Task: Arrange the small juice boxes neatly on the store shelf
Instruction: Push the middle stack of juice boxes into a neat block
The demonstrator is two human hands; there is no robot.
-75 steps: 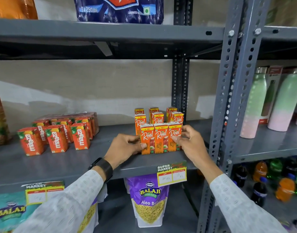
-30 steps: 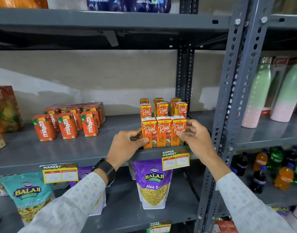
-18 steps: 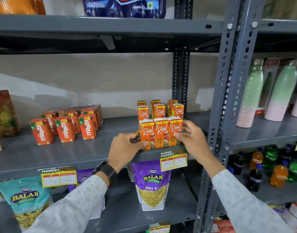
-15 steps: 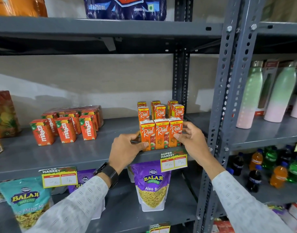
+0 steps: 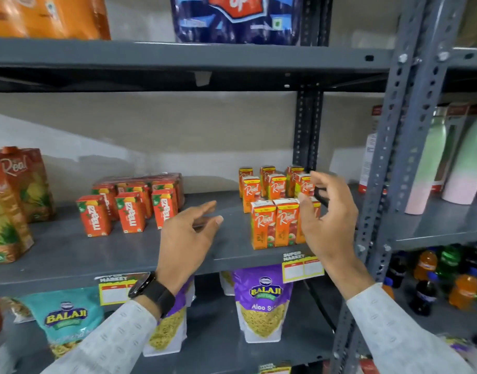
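Note:
Small orange Real juice boxes stand upright in three rows at the right end of the grey middle shelf. Their front row sits near the shelf edge. My right hand hovers in front of the block's right side, fingers spread, and covers the front-right box. My left hand floats open over bare shelf to the left of the block, touching nothing. A cluster of red Maaza juice boxes stands further left on the same shelf.
Tall Real cartons stand at the shelf's far left. A perforated grey upright rises right of the boxes, with pastel bottles beyond it. Balaji snack bags hang below, and soda bottles fill the lower right shelf.
Both hands have let go of the front row of Real boxes. My left hand has pulled away to the left; my right hand has lifted up and opened. The view shifted closer.

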